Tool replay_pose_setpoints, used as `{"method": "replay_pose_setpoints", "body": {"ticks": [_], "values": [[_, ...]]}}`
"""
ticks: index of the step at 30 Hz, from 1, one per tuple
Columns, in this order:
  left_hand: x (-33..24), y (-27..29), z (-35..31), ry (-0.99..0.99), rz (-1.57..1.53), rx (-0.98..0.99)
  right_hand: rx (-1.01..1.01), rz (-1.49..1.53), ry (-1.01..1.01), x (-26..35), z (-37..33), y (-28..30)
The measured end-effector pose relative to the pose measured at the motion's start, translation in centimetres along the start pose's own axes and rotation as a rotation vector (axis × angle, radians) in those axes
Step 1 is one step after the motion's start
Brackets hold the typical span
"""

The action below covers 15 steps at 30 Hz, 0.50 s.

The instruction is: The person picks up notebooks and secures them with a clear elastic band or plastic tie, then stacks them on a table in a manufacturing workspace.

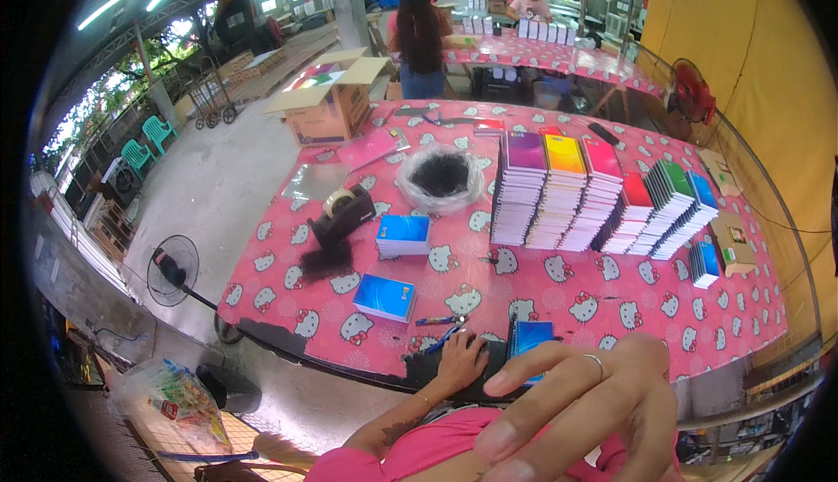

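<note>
Left hand [458,361] flat at table edge [349,375]; right hand [576,408] raised, released, empty.

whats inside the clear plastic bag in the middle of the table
The clear plastic bag holds a dark, tangled mass, black and stringy-looking. What it is exactly is too small to tell. Whatever lies beneath that mass is covered, as is the pink tablecloth under the bag.

An open brown cardboard box [327,98] stands on the floor off the far left corner of my table, its flaps spread and bright, many-coloured sheets showing inside. Two flat brown cartons [731,242] lie along the table's right edge. By my left, on the floor, sits a clear plastic bag [166,392] stuffed with colourful packets.
</note>
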<state>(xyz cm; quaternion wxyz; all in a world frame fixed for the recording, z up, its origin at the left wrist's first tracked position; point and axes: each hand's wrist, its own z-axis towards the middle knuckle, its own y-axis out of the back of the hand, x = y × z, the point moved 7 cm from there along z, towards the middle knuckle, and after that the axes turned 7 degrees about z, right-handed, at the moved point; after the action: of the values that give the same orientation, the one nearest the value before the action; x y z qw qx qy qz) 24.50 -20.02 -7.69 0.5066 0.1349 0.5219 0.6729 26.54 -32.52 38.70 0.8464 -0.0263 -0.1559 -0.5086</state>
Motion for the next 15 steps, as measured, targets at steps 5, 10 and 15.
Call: {"method": "replay_pose_setpoints", "body": {"ticks": [5,10,15], "values": [[1.2,0.1,-0.5,0.015,0.027,0.008,0.002,0.175,0.294,-2.3,0.6,-0.1],[1.1,1.0,-0.9,0.040,0.005,-0.022,0.026,0.260,0.054,-2.7,-0.2,-0.5],[0.7,2.3,-0.4,0.051,-0.043,0.016,0.086,-0.066,-0.187,-0.9,0.1,1.4]]}}
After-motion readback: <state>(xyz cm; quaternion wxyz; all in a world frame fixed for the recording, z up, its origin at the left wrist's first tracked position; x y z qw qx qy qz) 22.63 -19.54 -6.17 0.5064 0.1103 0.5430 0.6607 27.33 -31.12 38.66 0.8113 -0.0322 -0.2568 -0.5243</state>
